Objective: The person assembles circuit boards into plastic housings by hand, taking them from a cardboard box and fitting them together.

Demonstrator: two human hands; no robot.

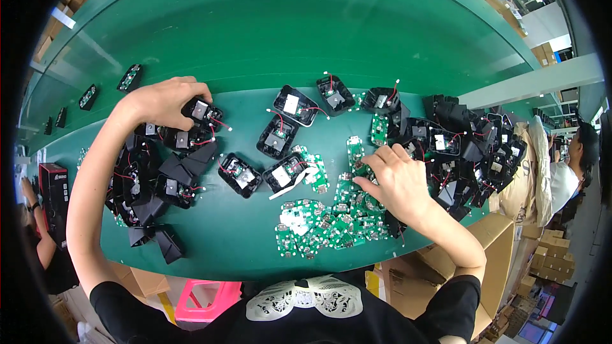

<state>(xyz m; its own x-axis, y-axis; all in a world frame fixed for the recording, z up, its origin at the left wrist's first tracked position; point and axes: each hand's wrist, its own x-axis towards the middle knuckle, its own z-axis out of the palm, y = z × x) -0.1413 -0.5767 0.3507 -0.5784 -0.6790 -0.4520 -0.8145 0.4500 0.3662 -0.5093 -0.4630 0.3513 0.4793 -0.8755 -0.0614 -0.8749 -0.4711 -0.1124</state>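
At the left, my left hand [167, 103] is closed on a black plastic housing [203, 113] with a silver block inside and a thin red wire with a white plug. More such housings [173, 189] lie heaped beneath and in front of it. My right hand [400, 181] is over the right edge of a pile of green circuit boards [344, 228]. Its thumb and index finger are apart, close to the boards. The other fingers are curled, and their undersides are hidden. Several open housings [277, 135] with wires lie between the hands.
A large heap of black housings [475, 153] covers the table's right side. A white strip [292, 185] lies near the boards. Small black housings [130, 78] stand along the back left. A cardboard box [497, 248] is at the front right, a pink stool [207, 301] below the table edge. Other people sit on both sides.
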